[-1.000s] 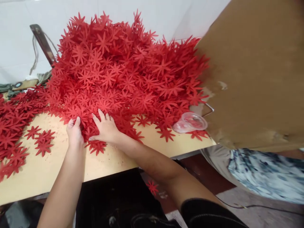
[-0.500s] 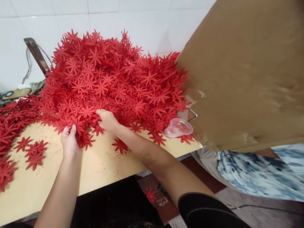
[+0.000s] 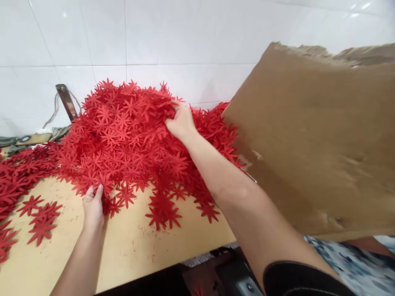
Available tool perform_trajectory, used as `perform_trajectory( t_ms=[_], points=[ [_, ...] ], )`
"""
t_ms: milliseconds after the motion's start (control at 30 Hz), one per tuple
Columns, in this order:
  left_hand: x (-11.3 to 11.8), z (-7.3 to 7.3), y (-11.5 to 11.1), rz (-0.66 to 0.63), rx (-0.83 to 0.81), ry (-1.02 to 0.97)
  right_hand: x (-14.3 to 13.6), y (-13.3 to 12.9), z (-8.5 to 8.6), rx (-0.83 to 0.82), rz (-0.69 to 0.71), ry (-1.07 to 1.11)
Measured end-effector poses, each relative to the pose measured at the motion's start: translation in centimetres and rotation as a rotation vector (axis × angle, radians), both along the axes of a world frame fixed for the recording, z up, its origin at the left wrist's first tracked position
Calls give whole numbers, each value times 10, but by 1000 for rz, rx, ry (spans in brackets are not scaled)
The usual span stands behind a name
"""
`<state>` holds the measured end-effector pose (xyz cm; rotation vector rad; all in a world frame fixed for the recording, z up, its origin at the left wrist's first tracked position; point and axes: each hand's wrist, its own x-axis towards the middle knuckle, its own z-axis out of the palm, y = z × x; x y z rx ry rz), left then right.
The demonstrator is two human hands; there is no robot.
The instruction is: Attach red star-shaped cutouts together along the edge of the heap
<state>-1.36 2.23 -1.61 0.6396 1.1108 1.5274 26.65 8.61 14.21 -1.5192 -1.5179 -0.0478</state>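
Observation:
A large heap of red flower-shaped cutouts (image 3: 114, 135), thin with narrow pointed petals, lies against the wall. Near the upper right of this heap, my right hand (image 3: 182, 121) is closed around several cutouts, its fingertips partly hidden among them. At the front left edge, my left hand (image 3: 94, 205) has thumb and fingers pinched on the rim of a red flower cutout (image 3: 104, 181). More pieces (image 3: 163, 209) hang together in a small cluster at the front of the heap.
Loose red cutouts (image 3: 43, 222) and a second heap (image 3: 18, 172) lie on the left of the pale table (image 3: 132, 242). A big cardboard sheet (image 3: 308, 144) stands at the right, with a person's patterned clothing (image 3: 342, 263) below it. A dark handle (image 3: 66, 102) leans by the tiled wall.
My right hand has moved from the front of the heap up and to the right, onto its upper part. My left hand stays at the front edge. The view has tilted upward.

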Motion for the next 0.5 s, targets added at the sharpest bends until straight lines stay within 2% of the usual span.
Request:
perform_trajectory(
  t_ms=[100, 200, 267, 367, 500],
  points=[
    [2, 0, 1, 9, -10, -30, 25, 18, 22, 8, -197, -102],
    [5, 2, 0, 15, -42, -29, 49, 35, 24, -104, -342, -167],
    [7, 3, -2, 5, -58, -21, 61, 45, 11, -264, -406, -216],
    [10, 5, -5, -12, -76, -4, 70, 58, -22, -499, -435, -255],
    [12, 5, -6, -18, -90, 25, 69, 69, -61, -657, -397, -241]
  ],
)
